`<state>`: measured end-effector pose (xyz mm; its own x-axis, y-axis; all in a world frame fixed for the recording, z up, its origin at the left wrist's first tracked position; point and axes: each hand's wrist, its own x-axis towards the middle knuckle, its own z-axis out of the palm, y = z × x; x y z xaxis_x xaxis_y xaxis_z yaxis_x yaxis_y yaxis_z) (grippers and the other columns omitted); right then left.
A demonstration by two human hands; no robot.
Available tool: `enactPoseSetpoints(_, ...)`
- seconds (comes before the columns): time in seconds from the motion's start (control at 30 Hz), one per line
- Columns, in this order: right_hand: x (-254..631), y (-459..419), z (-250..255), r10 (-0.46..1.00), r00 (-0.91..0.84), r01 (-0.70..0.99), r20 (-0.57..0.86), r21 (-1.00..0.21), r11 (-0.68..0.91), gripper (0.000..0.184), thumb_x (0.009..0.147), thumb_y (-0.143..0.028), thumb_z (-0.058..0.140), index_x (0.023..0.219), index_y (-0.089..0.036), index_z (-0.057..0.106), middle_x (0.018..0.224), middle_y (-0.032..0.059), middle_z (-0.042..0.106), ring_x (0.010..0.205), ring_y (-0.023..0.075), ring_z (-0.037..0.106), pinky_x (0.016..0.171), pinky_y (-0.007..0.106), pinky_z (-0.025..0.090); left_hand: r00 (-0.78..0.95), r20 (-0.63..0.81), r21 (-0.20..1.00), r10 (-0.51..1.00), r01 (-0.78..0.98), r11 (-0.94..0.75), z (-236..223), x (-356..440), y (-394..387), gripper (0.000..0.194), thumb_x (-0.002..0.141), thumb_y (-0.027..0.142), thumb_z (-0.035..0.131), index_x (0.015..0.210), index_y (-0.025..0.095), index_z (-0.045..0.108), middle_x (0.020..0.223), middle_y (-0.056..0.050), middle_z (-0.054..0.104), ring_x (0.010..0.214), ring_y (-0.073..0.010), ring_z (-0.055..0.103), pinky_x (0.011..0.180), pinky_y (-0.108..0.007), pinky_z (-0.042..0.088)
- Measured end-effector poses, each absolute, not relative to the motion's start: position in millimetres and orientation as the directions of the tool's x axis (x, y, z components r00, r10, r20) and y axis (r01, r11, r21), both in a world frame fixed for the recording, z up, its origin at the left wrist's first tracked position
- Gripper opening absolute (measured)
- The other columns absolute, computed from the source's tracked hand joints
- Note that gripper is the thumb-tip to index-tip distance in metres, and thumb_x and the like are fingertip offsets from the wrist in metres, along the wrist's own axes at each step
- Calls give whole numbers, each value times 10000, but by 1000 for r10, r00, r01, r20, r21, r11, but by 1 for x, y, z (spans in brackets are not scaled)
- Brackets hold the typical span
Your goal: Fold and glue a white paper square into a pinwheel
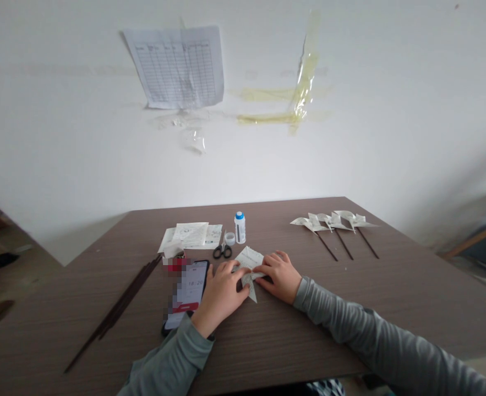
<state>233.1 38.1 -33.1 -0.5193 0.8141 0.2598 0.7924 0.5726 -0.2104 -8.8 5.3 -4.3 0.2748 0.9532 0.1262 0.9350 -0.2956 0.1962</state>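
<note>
Grey sleeves [168,357] lead to the left hand [220,291] and right hand [278,276], their fingers [238,278] closed on both edges of a folded paper [249,264] on the desk [292,352]. Its point aims toward the person, long axis nearly front-to-back. Just beside the left hand, a phone [187,291] reads 18:20.

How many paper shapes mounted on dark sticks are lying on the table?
3. All lie side by side at the far right of the table: the left paper shape, the middle paper shape and the right paper shape. None appear hidden.
</note>
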Motion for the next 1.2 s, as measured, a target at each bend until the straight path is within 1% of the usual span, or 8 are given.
enactPoseSetpoints(0.17, 232, 37, -30, 808, -520, 791, 275, -200, 577, 272, 1219, -376, 843, 1430, -337, 1009, 1272, 130, 906, 1287, 360, 811, 1392, 682, 564, 259, 141, 178, 956, 943, -282, -4, -8, 5, 496, 1072, 303, 833, 1532, 449, 949, 1657, -50, 884, 1573, -423, 811, 1494, -680, 582)
enactPoseSetpoints(0.33, 231, 35, -30, 815, -504, 799, 286, -202, 566, 246, 1199, -364, 884, 1409, -341, 1008, 1257, 115, 908, 1281, 359, 828, 1395, 693, 565, 279, 148, 186, 949, 934, -303, -2, -8, 3, 440, 1089, 273, 846, 1471, 443, 984, 1682, -67, 891, 1611, -439, 804, 1510, -733, 567)
enactPoseSetpoints(0.5, 233, 37, -37, 814, -488, 792, 315, -232, 565, 251, 1192, -335, 881, 1404, -345, 1015, 1229, 115, 928, 1248, 362, 860, 1416, 708, 561, 265, 92, 219, 960, 935, -279, 4, -7, 1, 446, 1125, 277, 830, 1513, 435, 982, 1725, -96, 876, 1676, -465, 780, 1549, -815, 495)
enactPoseSetpoints(0.6, 234, 40, -40, 818, -470, 791, 332, -254, 557, 286, 1178, -325, 881, 1435, -354, 1002, 1216, 99, 929, 1244, 356, 862, 1426, 713, 555, 258, 93, 222, 962, 936, -273, 5, -6, 2, 439, 1123, 268, 828, 1490, 446, 990, 1727, -81, 876, 1675, -455, 781, 1556, -812, 486)
enactPoseSetpoints(0.7, 234, 41, -41, 823, -474, 787, 315, -267, 556, 317, 1176, -341, 865, 1462, -375, 996, 1214, 95, 904, 1265, 359, 836, 1431, 733, 531, 261, 104, 222, 960, 935, -278, 2, -8, 3, 433, 1119, 269, 815, 1477, 435, 993, 1723, -80, 873, 1663, -456, 782, 1549, -800, 498)
enactPoseSetpoints(0.87, 233, 40, -41, 804, -502, 773, 318, -251, 582, 285, 1185, -374, 856, 1423, -419, 1006, 1196, 99, 863, 1252, 365, 792, 1400, 738, 539, 266, 112, 217, 957, 934, -285, -1, -10, 4, 438, 1098, 291, 809, 1469, 439, 988, 1722, -87, 875, 1654, -463, 782, 1527, -764, 529)
enactPoseSetpoints(1.03, 231, 40, -40, 790, -522, 780, 321, -196, 595, 284, 1201, -359, 855, 1448, -367, 995, 1233, 112, 871, 1264, 357, 778, 1400, 736, 540, 271, 102, 223, 957, 931, -288, 2, -8, 3, 455, 1105, 285, 790, 1499, 420, 972, 1750, -101, 863, 1690, -465, 761, 1552, -774, 486)
enactPoseSetpoints(1.2, 232, 41, -42, 790, -520, 779, 325, -198, 595, 258, 1191, -381, 875, 1409, -372, 1011, 1223, 118, 880, 1245, 370, 804, 1399, 748, 561, 249, 93, 234, 964, 935, -264, 2, -7, 3, 511, 1100, 279, 801, 1585, 384, 923, 1736, -99, 871, 1697, -457, 760, 1559, -781, 480)
